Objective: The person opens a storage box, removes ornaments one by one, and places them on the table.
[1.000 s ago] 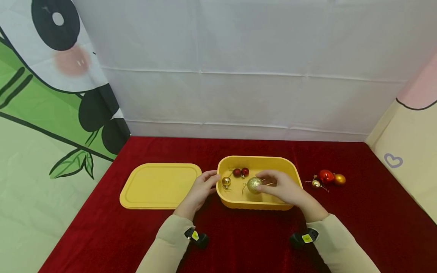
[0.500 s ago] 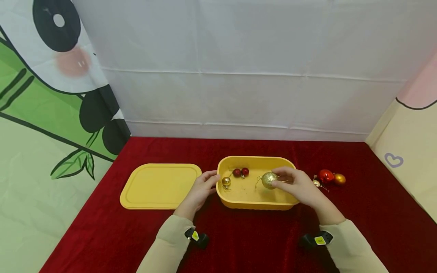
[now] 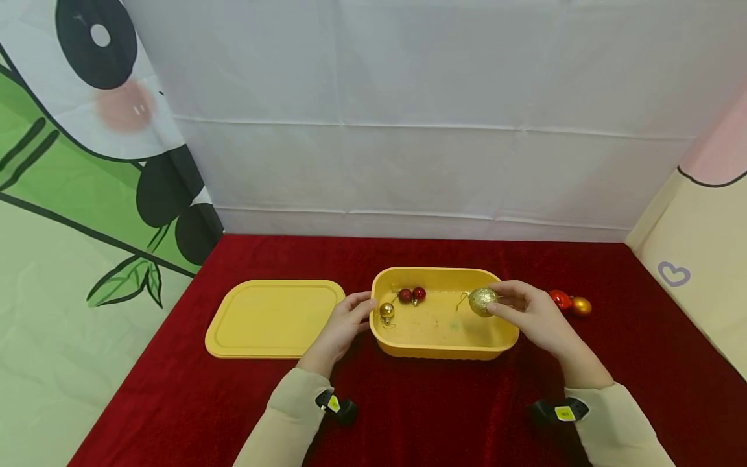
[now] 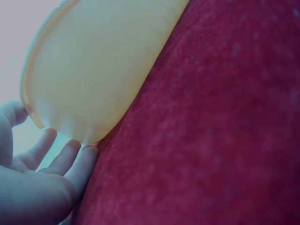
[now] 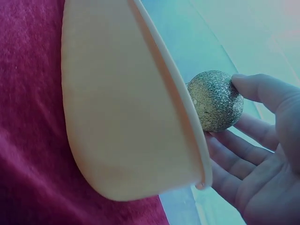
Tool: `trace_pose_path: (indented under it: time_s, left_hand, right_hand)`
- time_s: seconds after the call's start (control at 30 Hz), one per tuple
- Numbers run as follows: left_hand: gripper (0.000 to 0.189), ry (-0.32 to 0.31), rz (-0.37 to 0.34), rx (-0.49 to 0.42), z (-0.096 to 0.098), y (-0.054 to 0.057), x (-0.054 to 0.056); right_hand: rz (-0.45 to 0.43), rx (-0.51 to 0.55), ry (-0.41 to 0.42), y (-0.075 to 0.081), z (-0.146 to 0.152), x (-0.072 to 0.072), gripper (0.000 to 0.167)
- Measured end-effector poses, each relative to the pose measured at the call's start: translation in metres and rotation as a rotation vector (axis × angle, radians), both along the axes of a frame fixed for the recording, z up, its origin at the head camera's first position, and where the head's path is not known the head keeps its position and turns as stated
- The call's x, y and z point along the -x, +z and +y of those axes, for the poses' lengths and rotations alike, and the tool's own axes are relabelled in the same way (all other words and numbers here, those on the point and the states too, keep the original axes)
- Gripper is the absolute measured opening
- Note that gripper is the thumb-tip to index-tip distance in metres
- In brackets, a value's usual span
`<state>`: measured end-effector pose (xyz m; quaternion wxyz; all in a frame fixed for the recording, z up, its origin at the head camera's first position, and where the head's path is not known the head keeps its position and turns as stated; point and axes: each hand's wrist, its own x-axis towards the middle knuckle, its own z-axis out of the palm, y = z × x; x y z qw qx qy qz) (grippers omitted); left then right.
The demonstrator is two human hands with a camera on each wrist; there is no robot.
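In the head view my left hand point(image 3: 344, 318) rests against the left end of a yellow plastic box point(image 3: 446, 350), fingertips at its rim. The left wrist view has fairly straight fingers point(image 4: 70, 154) touching the box's outer wall. With thumb and fingers, my right hand point(image 3: 533, 314) pinches a glittery gold bauble point(image 3: 483, 302) over the right part of the box, its string loop hanging to the left. The bauble point(image 5: 216, 101) appears beyond the box rim in the right wrist view. Inside the box, two small dark red baubles point(image 3: 412, 295) and a small shiny gold bauble point(image 3: 387, 311) lie at the left.
A yellow lid point(image 3: 274, 319) lies flat on the red cloth point(image 3: 408, 415), left of the box. Right of the box are a red bauble point(image 3: 560, 299) and a gold bauble point(image 3: 580, 307), partly behind my right hand. A pale cloth backdrop point(image 3: 408, 168) stands behind the table.
My right hand has carried the glittery gold bauble rightward and slightly up, from the box's middle to near its right end. It now covers a small pale gold bauble outside. My left hand stays put.
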<state>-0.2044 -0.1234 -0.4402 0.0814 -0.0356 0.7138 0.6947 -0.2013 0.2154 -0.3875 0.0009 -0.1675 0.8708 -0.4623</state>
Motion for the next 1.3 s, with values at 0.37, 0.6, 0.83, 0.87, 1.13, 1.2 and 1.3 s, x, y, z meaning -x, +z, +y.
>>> trace_pose_path:
  time_s: [0.37,0.6,0.83,0.87,1.13,1.2,1.3]
  left_hand:
    - [0.043,-0.005,0.001,-0.002,-0.001,-0.003,0.002]
    - [0.042,-0.01,-0.004,-0.002,-0.001,-0.001,0.002]
    - [0.044,-0.006,0.004,-0.008,-0.001,-0.002,0.001]
    - [0.043,-0.006,0.003,-0.009,-0.001,-0.002,0.001]
    - [0.041,0.0,-0.005,-0.003,-0.001,-0.002,0.002]
    - [0.041,0.001,-0.009,-0.002,-0.001,-0.003,0.002]
    - [0.042,-0.002,-0.005,0.001,-0.001,-0.003,0.002]
  right_hand:
    - [0.018,0.028,-0.067,0.001,0.016,-0.002,0.041]
    - [0.044,0.045,-0.102,0.002,0.027,-0.003,0.04]
    - [0.056,0.042,-0.153,0.001,0.041,-0.001,0.043]
    - [0.063,0.04,-0.161,0.0,0.044,-0.001,0.043]
    - [0.082,0.026,-0.23,-0.006,0.059,0.003,0.046]
    - [0.078,0.017,-0.248,-0.007,0.062,0.004,0.046]
    - [0.062,0.007,-0.278,-0.01,0.067,0.005,0.049]
